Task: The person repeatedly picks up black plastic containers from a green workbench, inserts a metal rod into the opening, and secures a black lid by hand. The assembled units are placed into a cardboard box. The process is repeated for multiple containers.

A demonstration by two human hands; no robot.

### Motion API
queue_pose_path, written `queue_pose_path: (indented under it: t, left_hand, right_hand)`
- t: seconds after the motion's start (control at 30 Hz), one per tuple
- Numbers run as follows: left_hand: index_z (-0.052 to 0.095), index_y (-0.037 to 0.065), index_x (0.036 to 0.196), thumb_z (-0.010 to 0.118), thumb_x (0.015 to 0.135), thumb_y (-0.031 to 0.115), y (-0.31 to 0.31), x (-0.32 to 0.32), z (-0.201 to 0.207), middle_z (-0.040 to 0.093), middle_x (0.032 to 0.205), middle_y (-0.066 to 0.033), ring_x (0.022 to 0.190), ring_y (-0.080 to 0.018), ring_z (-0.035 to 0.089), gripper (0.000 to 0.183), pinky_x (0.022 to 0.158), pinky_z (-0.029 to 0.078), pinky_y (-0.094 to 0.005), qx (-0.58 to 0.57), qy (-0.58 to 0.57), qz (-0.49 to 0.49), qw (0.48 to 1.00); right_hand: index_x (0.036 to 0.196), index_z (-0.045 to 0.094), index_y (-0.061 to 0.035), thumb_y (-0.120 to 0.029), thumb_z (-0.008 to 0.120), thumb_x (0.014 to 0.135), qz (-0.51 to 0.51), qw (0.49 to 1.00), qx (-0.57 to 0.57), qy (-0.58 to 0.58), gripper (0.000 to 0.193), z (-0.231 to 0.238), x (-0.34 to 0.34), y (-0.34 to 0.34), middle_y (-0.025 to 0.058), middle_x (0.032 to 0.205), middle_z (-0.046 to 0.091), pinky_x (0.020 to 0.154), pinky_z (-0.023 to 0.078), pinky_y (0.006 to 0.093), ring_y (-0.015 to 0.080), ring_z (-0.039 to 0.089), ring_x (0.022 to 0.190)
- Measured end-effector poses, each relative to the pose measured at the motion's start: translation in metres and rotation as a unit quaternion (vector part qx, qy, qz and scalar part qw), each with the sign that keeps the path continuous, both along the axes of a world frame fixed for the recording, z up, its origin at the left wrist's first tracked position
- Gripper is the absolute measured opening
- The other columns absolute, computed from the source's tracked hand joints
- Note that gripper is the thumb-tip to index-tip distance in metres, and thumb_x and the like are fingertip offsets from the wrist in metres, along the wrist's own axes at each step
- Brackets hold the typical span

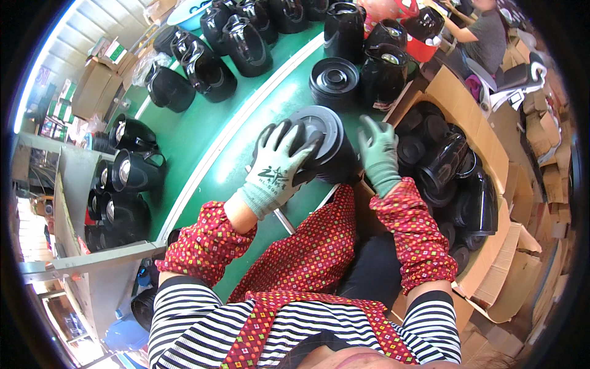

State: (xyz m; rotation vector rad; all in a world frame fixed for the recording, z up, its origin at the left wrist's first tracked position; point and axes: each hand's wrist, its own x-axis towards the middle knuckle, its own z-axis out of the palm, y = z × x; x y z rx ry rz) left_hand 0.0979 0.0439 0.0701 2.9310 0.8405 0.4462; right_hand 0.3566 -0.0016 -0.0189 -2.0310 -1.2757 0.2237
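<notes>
My left hand [275,161], in a green knit glove with dark fingertips, grips the side of a black round vessel [326,130]. The vessel's ringed grey disc faces up, and its lower part is partly hidden. Just to its right, my right hand [379,155], gloved alike, is held with loosely bent fingers. No object shows in that hand. Beyond the vessel sits a stack of black round lids [334,79], with a black jug [385,74] beside it.
An open carton [491,138] full of black jugs and lids stands on my right. Several black jugs [209,71] fill the far side of the green table [212,117]; others stand at left. A metal rail [98,261] crosses at lower left. Another person [482,43] sits at far right.
</notes>
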Motion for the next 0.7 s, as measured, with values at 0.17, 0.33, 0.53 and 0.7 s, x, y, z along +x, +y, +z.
queue_pose_path:
  t: [0.17,0.33,0.53,0.7]
  left_hand:
    - [0.066,0.015,0.138,0.087,0.076,0.032,-0.007,-0.005,-0.033,0.050,0.151,-0.0259,0.147,-0.0527,0.039,0.067,0.118,0.034,-0.0655,-0.035,-0.124,-0.060,0.990]
    - [0.040,0.003,0.157,0.089,0.074,0.031,0.005,-0.006,-0.030,0.031,0.165,-0.0285,0.155,-0.0531,0.026,0.101,0.126,0.027,-0.0614,-0.109,-0.239,-0.119,0.958]
    - [0.050,0.012,0.150,0.088,0.077,0.033,0.043,-0.194,-0.019,0.040,0.157,-0.0280,0.146,-0.0516,0.037,0.085,0.120,0.034,-0.0605,0.098,-0.240,0.287,0.922]
    - [0.049,0.009,0.150,0.087,0.075,0.042,0.072,-0.351,-0.020,0.032,0.163,-0.0224,0.154,-0.0494,0.020,0.090,0.118,0.033,-0.0654,0.180,0.002,0.549,0.816]
  right_hand:
    - [0.142,0.067,-0.0076,-0.017,0.059,0.105,0.220,0.942,0.239,0.083,0.038,0.081,-0.055,-0.016,0.0178,0.147,0.060,0.119,0.038,0.0439,0.0356,0.053,0.139]
    - [0.139,0.069,-0.0067,-0.021,0.058,0.106,0.195,0.966,0.154,-0.078,0.038,0.052,-0.033,-0.026,0.0191,0.150,0.058,0.120,0.036,0.0495,0.0389,0.050,0.142]
    - [0.141,0.067,-0.0108,-0.020,0.066,0.098,0.202,0.949,0.081,-0.228,0.044,0.071,-0.027,-0.022,0.0170,0.152,0.055,0.120,0.035,0.0514,0.0399,0.048,0.141]
    - [0.145,0.064,-0.0134,-0.022,0.061,0.101,0.158,0.934,0.066,-0.313,0.044,0.086,-0.036,-0.029,0.0170,0.149,0.056,0.120,0.033,0.0512,0.0383,0.049,0.139]
